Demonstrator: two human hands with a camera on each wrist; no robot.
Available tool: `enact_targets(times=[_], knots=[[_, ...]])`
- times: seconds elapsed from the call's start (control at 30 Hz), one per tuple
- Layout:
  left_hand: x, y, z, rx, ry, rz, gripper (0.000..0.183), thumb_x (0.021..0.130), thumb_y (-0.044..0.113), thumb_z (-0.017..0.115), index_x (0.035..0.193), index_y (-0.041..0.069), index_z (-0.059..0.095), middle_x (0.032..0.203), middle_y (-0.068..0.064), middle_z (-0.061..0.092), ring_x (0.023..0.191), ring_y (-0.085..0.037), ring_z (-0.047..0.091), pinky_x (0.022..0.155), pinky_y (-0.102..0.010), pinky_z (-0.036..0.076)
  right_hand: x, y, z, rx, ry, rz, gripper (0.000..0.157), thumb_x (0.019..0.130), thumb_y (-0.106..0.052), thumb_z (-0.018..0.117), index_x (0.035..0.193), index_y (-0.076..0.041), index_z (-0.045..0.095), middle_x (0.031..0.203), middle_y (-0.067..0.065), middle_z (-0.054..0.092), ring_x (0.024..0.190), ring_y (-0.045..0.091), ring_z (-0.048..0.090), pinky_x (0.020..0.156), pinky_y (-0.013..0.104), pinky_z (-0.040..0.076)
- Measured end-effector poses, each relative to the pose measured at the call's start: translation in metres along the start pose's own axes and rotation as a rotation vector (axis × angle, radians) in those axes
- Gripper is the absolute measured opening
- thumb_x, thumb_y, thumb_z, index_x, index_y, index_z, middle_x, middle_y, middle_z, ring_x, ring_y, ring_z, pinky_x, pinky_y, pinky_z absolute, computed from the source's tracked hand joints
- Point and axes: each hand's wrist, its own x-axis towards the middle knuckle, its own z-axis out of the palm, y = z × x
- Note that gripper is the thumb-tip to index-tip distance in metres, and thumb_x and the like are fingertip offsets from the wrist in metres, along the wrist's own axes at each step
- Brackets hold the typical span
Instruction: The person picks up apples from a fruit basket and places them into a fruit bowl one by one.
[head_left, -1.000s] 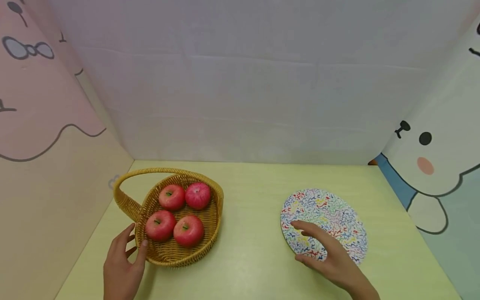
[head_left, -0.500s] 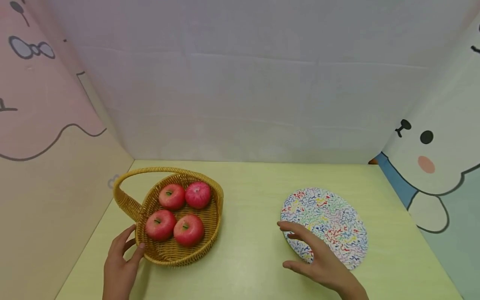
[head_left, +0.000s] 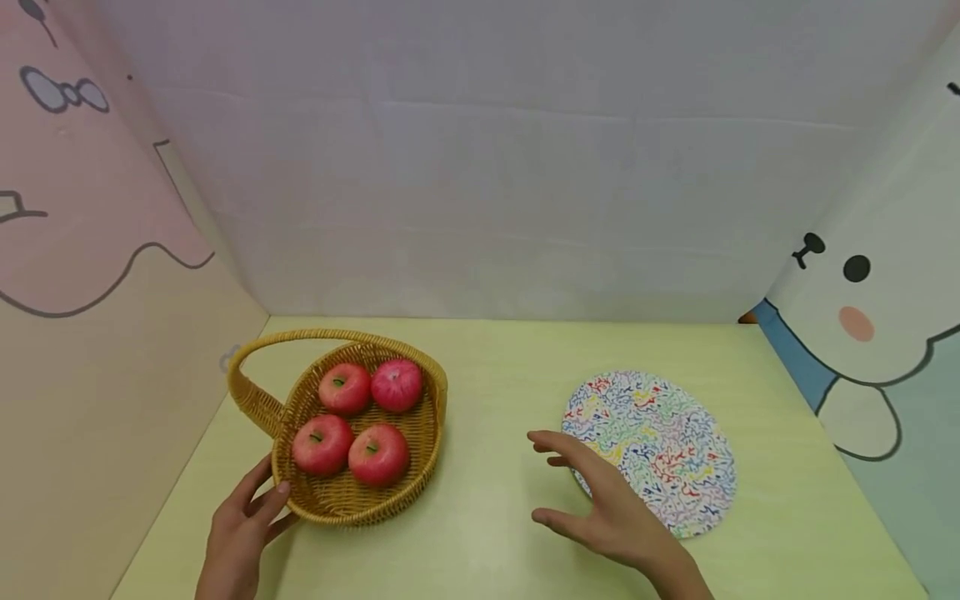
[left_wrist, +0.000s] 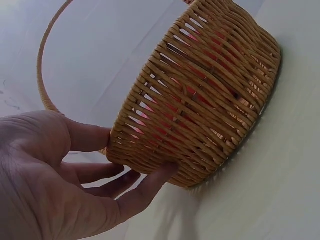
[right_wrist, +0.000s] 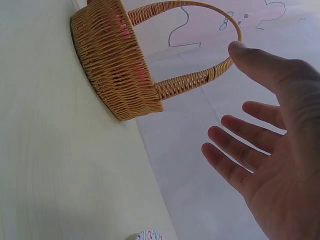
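A wicker basket with an arched handle stands at the left of the table. Several red apples lie in it; one rounder pink-red fruit shows pale streaks and no stem. My left hand holds the basket's near left side, its thumb at the rim and fingers curved against the outer wall, as the left wrist view shows. To the right, my right hand hovers with fingers spread, overlapping the near left edge of a round speckled board. Nothing is between its fingers.
A pale yellow-green table lies under everything. A white sheet rises behind it, with cartoon-printed panels at left and right. Between basket and board runs a stretch of bare tabletop.
My right hand has moved left, from over the speckled board toward the middle. My left hand's fingers have shifted further round the basket's side. Basket and board hold their places.
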Motion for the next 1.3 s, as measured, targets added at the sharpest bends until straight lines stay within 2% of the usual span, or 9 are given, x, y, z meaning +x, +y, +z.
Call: enact_targets(times=[0.47, 0.63, 0.87, 1.1, 1.3], knots=[[-0.003, 0.009, 0.011, -0.015, 0.057, 0.024, 0.066, 0.101, 0.024, 0.056, 0.158, 0.019, 0.023, 0.162, -0.011, 0.024, 0.098, 0.013, 0.058, 0.078, -0.020, 0.057, 0.012, -0.007, 0.013, -0.004, 0.007, -0.027, 0.073, 0.086, -0.028, 0.078, 0.148, -0.017, 0.042, 0.146, -0.007, 0.050, 0.128, 0.017, 0.056, 0.101, 0.030, 0.051], [-0.004, 0.010, 0.011, -0.006, 0.077, 0.008, 0.065, 0.101, 0.022, 0.056, 0.158, 0.020, 0.023, 0.163, -0.010, 0.022, 0.097, 0.013, 0.058, 0.077, -0.019, 0.056, 0.019, -0.009, 0.020, 0.015, -0.006, -0.033, 0.071, 0.087, -0.029, 0.077, 0.148, -0.017, 0.042, 0.147, -0.007, 0.049, 0.128, 0.012, 0.055, 0.102, 0.029, 0.050], [-0.008, 0.011, 0.013, -0.029, 0.097, -0.016, 0.066, 0.101, 0.020, 0.057, 0.158, 0.020, 0.023, 0.162, -0.010, 0.023, 0.096, 0.012, 0.058, 0.077, -0.021, 0.057, 0.032, -0.010, 0.036, 0.055, -0.023, -0.085, 0.069, 0.087, -0.029, 0.076, 0.146, -0.013, 0.044, 0.146, -0.003, 0.051, 0.129, 0.014, 0.054, 0.101, 0.031, 0.051], [-0.010, 0.014, 0.015, -0.039, 0.108, -0.034, 0.067, 0.100, 0.021, 0.059, 0.157, 0.021, 0.025, 0.161, -0.008, 0.025, 0.095, 0.012, 0.059, 0.077, -0.021, 0.057, 0.043, -0.012, 0.050, 0.041, -0.048, -0.059, 0.069, 0.088, -0.037, 0.074, 0.147, -0.025, 0.041, 0.146, -0.009, 0.049, 0.127, 0.010, 0.054, 0.101, 0.030, 0.051], [-0.011, 0.015, 0.020, -0.081, 0.148, -0.034, 0.064, 0.099, 0.019, 0.060, 0.156, 0.021, 0.031, 0.148, 0.001, 0.037, 0.095, 0.010, 0.061, 0.075, -0.022, 0.058, 0.057, -0.013, 0.060, 0.075, -0.064, -0.115, 0.068, 0.089, -0.032, 0.074, 0.147, -0.017, 0.041, 0.146, 0.001, 0.050, 0.129, 0.015, 0.054, 0.101, 0.030, 0.051]])
